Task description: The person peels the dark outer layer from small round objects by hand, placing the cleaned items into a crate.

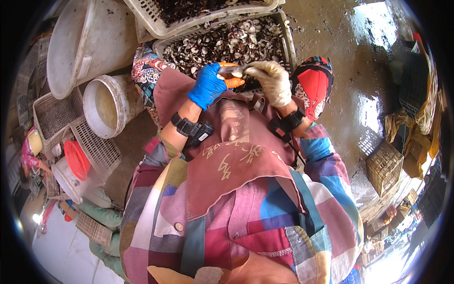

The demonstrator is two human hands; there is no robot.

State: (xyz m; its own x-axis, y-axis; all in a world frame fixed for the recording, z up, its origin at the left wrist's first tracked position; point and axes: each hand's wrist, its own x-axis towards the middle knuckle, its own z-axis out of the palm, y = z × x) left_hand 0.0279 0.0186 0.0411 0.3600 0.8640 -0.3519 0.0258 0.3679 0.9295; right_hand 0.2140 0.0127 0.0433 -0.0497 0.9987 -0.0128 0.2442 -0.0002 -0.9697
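Observation:
My left hand (pixel 209 85), in a blue glove with orange fingertips, is closed round a small grey-brown shell (pixel 231 70). From the right, my right hand (pixel 273 82), in a stained whitish glove, meets it with fingers pinched together. What those right fingers hold is too small and covered to make out. Both hands are above the near side of a pale plastic crate (pixel 290 45) set between my knees. Inside the crate lies a heap of whitish and dark shell pieces (pixel 222 41).
Beyond it another pale crate (pixel 163 29) holds dark material. On the left stand a large white tub (pixel 101 42), a white bucket (pixel 124 102), stacked crates (pixel 101 151) and a red basket (pixel 76 160). Wet muddy floor (pixel 331 33) and a yellowish crate (pixel 385 168) are at right.

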